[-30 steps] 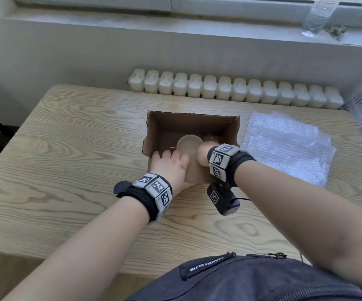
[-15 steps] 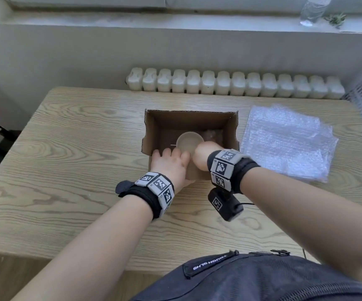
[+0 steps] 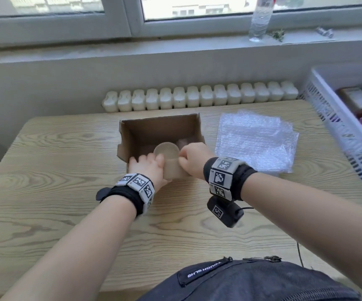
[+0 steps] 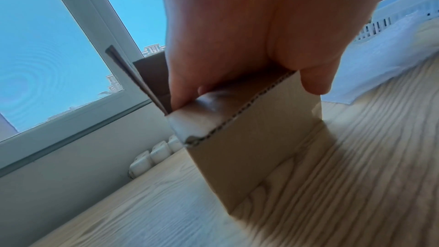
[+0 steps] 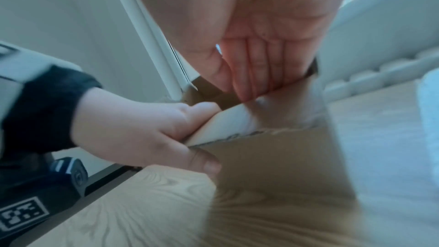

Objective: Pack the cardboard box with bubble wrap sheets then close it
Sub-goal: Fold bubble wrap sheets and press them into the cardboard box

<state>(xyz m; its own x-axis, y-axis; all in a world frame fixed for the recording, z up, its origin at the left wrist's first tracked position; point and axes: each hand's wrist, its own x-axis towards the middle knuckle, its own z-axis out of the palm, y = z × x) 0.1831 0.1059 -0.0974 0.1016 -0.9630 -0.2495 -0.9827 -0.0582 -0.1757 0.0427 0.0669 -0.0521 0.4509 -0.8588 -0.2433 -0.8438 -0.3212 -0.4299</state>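
Open brown cardboard box (image 3: 158, 131) at the middle of a pale wood-grain tabletop (image 3: 45, 192), below a white-framed window (image 3: 132, 16) and ribbed white radiator (image 3: 199, 97). Left hand (image 3: 148, 168) pinches the near box wall, thumb outside; right hand (image 3: 194, 158) curls over the same rim, probably gripping it. Clear bubble wrap sheets (image 3: 256, 140) lie stacked just beside the box's right.

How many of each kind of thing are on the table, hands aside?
Box: 1
Cup, inside the box: 1
Bubble wrap pile: 1; its sheets are too overlapped to count
Total: 3
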